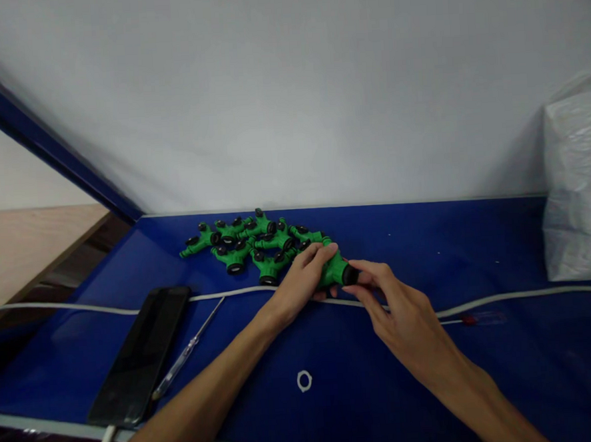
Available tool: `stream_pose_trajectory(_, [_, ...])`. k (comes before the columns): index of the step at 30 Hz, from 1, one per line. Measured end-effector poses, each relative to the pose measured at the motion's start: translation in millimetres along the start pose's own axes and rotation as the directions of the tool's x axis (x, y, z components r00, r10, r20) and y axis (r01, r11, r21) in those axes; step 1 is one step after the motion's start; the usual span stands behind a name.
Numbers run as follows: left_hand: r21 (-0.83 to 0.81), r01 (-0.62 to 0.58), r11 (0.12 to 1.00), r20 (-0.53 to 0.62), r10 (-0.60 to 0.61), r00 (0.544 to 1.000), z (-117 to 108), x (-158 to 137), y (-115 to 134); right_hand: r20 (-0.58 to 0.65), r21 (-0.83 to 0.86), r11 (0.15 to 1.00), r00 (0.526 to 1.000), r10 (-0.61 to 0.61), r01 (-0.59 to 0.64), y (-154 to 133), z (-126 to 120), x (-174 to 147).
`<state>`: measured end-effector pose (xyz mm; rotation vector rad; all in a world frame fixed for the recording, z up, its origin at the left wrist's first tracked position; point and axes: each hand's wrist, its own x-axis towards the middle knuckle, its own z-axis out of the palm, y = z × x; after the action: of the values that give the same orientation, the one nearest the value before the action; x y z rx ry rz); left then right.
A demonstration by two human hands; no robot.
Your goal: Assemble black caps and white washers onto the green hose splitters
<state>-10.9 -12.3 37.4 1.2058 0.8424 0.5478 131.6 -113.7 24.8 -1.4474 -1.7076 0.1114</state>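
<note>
A green Y-shaped hose splitter (pixel 334 270) with a black end collar is held up just above the table. My left hand (pixel 305 274) is closed around its body and partly hides it. At the collar's end, the thumb and fingers of my right hand (pixel 398 301) pinch the black rim from the right. Several more green hose splitters (pixel 235 257) with black knobs lie grouped behind and to the left of my left hand. A flat white ring washer (pixel 304 380) rests on the table in front of my hands.
On the blue table (pixel 267 409) a black phone (pixel 141 357) lies plugged in at left, beside a clear-handled screwdriver (pixel 183 354). A white cable (pixel 510 296) crosses the table. A red-and-clear tool (pixel 482 318) lies right; a white plastic bag (pixel 579 183) stands behind it.
</note>
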Motion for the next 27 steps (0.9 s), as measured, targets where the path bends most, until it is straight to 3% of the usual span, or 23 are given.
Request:
stream_pose_trajectory(4, [0.009,-0.011,1.0,0.001,0.011,1.0,1.2,-0.8,1.6,0.033,0.069,0.99,0.993,0.117,-0.119,-3.7,1.5,-2.1])
stream_pose_trajectory(7, [0.011,-0.009,1.0,0.034,0.008,0.999,1.7,-1.4,1.9,0.022,0.011,0.989,0.989,0.148,-0.148,-5.2,-0.8,-2.8])
stream_pose_trajectory(13, [-0.041,0.016,0.999,0.02,-0.015,1.0,2.4,-1.9,2.4,0.016,-0.092,0.985,0.99,-0.142,0.143,-3.8,-7.5,1.2])
stream_pose_trajectory(15, [-0.032,0.017,0.999,0.031,-0.016,0.999,2.6,-2.0,3.1,0.037,-0.107,0.978,0.983,-0.178,0.181,-2.2,-6.8,1.6])
stream_pose_trajectory(17, [-0.008,0.01,1.0,0.029,-0.01,1.0,3.0,-2.3,3.9,0.023,-0.094,0.985,0.989,-0.143,0.144,-1.3,-4.6,0.4])
stream_pose_trajectory(23, [0.034,-0.012,0.999,0.036,0.01,0.999,2.6,-1.6,3.2,0.047,0.059,0.988,0.989,0.141,-0.143,-6.2,0.6,-4.4])
stream_pose_trajectory(27, [-0.001,-0.007,1.0,0.038,0.007,0.999,1.9,1.1,-0.2,0.055,0.034,0.992,0.991,0.122,-0.124,-7.5,-1.4,-3.1])
